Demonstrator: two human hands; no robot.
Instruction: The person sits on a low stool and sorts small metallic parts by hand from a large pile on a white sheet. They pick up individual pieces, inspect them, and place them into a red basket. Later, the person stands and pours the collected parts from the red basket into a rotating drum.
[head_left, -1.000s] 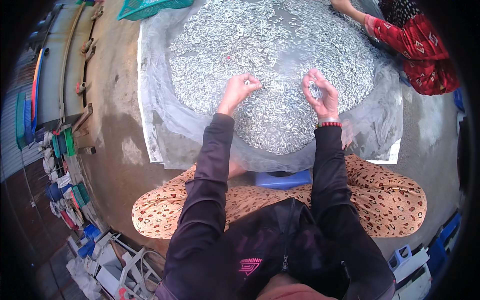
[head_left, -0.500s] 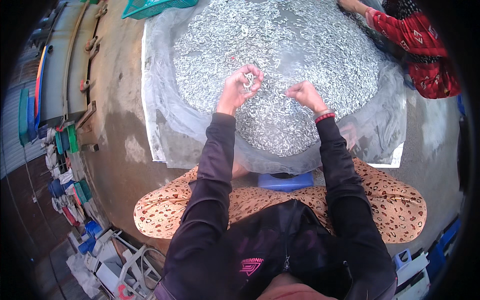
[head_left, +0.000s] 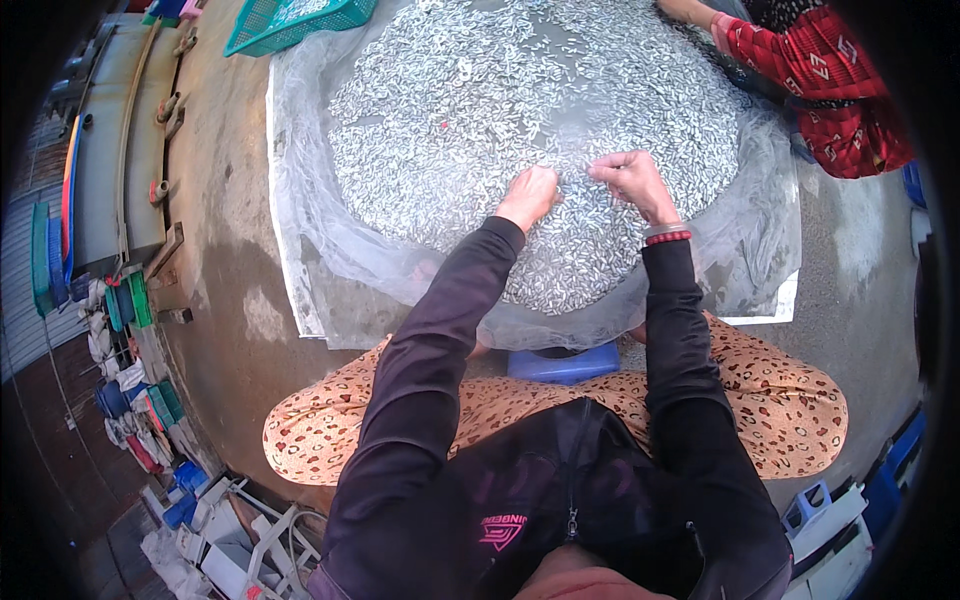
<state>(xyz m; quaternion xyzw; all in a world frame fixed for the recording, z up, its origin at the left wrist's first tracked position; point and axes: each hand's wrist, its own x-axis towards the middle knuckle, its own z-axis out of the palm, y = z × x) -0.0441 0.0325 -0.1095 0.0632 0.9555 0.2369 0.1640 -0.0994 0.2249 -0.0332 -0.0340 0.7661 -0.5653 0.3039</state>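
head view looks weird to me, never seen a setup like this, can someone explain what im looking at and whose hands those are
There is no machine here. A person wears a fisheye camera on the head, looking down, so straight edges bend near the rim. The left hand and right hand are the wearer's own, both bare. Beneath them, many small silvery pieces, seemingly little fish, lie spread on a pale mesh net. What either hand holds is too small or hidden to tell. Past the net's far left is a green basket. The red sleeve at upper right is another person's.
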